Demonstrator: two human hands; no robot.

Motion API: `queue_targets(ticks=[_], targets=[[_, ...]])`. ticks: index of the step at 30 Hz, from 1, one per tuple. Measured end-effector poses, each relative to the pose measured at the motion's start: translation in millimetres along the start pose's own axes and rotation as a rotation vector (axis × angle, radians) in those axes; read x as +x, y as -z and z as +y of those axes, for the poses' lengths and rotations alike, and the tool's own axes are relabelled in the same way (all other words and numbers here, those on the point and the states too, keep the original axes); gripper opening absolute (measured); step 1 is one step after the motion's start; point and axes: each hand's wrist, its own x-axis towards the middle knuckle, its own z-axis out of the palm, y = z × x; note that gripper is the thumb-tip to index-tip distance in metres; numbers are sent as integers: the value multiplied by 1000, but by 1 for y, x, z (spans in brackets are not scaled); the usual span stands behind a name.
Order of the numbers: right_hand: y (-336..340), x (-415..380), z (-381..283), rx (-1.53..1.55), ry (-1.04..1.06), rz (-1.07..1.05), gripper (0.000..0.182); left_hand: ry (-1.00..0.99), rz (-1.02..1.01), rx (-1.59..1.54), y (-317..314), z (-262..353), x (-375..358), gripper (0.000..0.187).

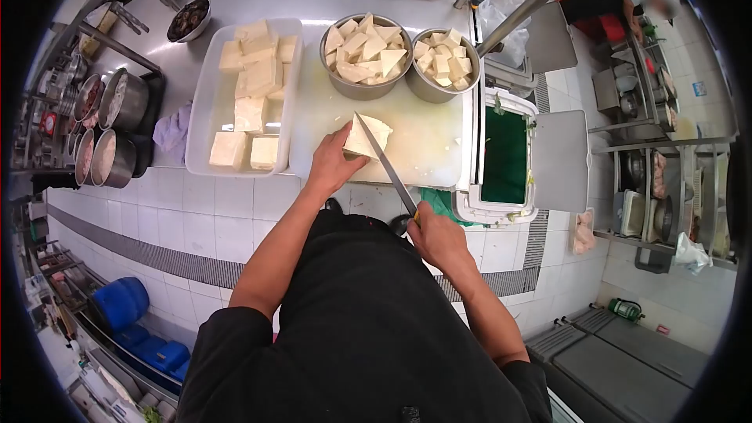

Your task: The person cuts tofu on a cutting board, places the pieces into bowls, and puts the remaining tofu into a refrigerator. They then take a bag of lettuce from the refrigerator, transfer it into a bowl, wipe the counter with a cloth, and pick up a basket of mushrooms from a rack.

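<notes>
While the left hand (335, 158), half open, touches a pale block (361, 141) on the cutting board (427, 137), the right hand (439, 236) grips a knife (393, 175) whose blade slants across the block.

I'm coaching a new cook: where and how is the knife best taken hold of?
Probably by the handle, from the near right: the knife slants, its blade reaching over the tofu block and its handle end nearer the person, where the right hand grips it. The long bare blade offers no safe hold.
</notes>
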Motion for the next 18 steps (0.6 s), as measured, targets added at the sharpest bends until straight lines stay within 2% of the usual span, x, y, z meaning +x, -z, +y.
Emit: queue_targets(ticks=[9,15,17,18], targets=[[-60,26,24,-4,-2,14,23,-16,32,-24,-5,-3,-3,84],[-59,32,35,103,156,-15,23,-61,83,6,-1,-16,-10,84],[-57,35,25,68,208,12,23,64,101,-9,9,-23,-17,85],[-56,34,21,71,209,18,23,121,81,-112,15,-22,-20,84]])
